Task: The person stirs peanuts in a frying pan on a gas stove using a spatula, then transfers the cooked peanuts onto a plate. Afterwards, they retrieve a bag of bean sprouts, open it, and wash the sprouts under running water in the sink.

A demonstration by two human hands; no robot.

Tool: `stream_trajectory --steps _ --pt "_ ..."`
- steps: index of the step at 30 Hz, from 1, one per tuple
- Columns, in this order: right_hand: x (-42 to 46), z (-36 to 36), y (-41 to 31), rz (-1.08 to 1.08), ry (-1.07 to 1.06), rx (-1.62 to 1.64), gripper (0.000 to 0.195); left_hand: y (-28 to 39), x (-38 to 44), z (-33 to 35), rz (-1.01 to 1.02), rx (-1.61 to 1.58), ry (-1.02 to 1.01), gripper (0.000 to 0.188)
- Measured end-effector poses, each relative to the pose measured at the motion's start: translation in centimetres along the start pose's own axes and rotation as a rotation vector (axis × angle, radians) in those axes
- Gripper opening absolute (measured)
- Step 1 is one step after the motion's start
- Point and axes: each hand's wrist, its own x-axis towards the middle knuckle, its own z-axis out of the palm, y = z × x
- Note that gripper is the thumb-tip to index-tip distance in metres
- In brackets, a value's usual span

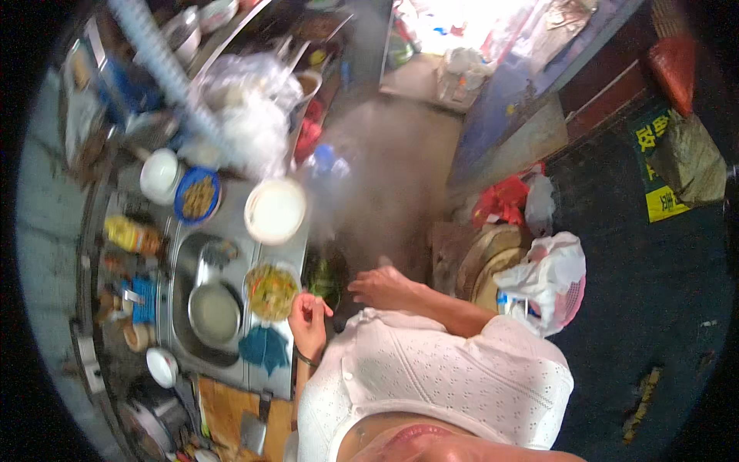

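My left hand (309, 323), a dark band at its wrist, is beside a plate of sliced green vegetables with red bits (271, 291). Its fingers are half curled and hold nothing that I can see; whether they touch the plate's rim is unclear. My right hand (378, 287) is in front of my chest, fingers loosely bent and apart, empty. A teal cloth (264, 348) lies on the counter below the plate. In the steel sink (180, 323) sits a round metal bowl of cloudy liquid (213, 313). Above the plate stands a wide white bowl (275, 211).
A blue bowl of brown food (197, 196) and white bowls (160, 177) stand past the sink. A cleaver (253, 433) lies on a wooden board (222, 407). Haze hangs over the floor ahead. At right are a pink basket with white bags (571, 303) and red bags (502, 202).
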Motion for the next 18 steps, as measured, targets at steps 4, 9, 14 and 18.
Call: stream_trajectory --steps 4,9,14,18 --pt "-0.7 -5.1 8.6 0.088 0.087 0.004 0.028 -0.2 7.5 8.1 0.01 -0.054 -0.1 0.016" --pt "-2.7 -10.5 18.4 0.219 0.2 -0.025 0.021 0.7 15.2 16.6 -0.013 -0.001 -0.202 0.019" --pt "-4.8 -13.5 24.8 0.331 0.391 0.213 0.021 0.9 22.2 20.0 -0.051 0.181 -0.218 0.018" --pt "-4.4 -16.7 28.3 0.396 0.329 0.069 0.027 -1.1 28.1 21.2 -0.011 0.183 -0.178 0.016"
